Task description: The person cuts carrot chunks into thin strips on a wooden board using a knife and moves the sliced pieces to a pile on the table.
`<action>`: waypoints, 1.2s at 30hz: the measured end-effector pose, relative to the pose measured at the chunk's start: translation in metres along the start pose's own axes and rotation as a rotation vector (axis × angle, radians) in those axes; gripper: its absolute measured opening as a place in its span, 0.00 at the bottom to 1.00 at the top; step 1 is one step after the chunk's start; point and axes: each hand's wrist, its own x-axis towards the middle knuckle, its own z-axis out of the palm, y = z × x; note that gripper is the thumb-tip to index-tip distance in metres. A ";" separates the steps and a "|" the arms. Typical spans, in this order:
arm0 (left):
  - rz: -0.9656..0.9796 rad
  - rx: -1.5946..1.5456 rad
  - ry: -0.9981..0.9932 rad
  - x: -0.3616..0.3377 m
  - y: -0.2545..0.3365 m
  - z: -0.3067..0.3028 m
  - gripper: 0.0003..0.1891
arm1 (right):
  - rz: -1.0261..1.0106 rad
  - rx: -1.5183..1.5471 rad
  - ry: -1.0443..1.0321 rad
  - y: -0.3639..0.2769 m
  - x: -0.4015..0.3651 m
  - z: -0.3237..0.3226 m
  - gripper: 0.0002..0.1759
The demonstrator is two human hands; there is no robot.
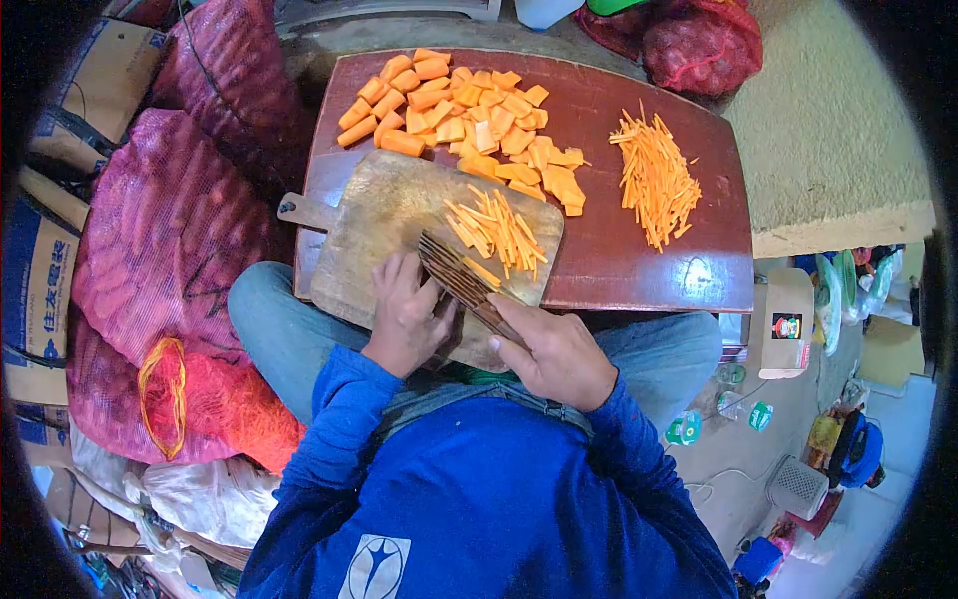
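My right hand point(554, 354) is wrapped around the handle of a kitchen knife point(457, 275), whose wide blade slants up and left over a wooden cutting board point(374, 215). My left hand point(404, 309) rests on the board with curled fingers, close against the blade's left side; whatever lies under those fingertips is hidden. Just beyond the blade is a small pile of carrot sticks point(499, 232) on the board, with one stick beside the knife. Behind the board, chunks and slices of peeled carrot point(479, 115) are heaped, some slices reaching its upper edge.
A larger heap of thin carrot strips point(656, 180) lies on the right of the red-brown table point(589, 255). Mesh sacks point(170, 240) crowd the left side, with cardboard boxes point(45, 270) behind them. Plastic bottles point(743, 409) lie on the floor at right.
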 end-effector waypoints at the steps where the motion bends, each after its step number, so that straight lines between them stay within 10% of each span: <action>1: 0.024 0.011 0.019 0.001 0.001 -0.002 0.18 | -0.007 -0.002 0.004 0.001 0.000 0.001 0.31; 36: -0.011 -0.048 0.133 0.000 0.003 -0.005 0.13 | -0.022 -0.084 0.102 -0.010 0.007 0.001 0.32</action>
